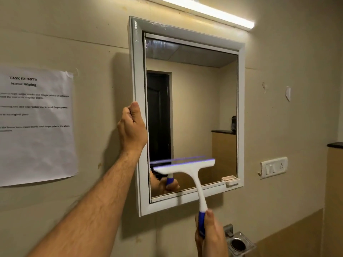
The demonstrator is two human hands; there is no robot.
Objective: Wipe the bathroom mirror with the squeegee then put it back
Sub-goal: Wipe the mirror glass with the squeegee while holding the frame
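White squeegee [187, 168] on mirror [194, 108], handle clamped in right grip [210, 236]; left grip [132, 127] clasps frame.

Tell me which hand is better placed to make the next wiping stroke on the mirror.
The right hand: it already grips the squeegee handle, its blade low on the mirror glass. The left hand is holding the mirror's left frame edge.

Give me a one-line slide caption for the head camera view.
Right hand draws a squeegee across the lower mirror while the left hand grips its white frame.
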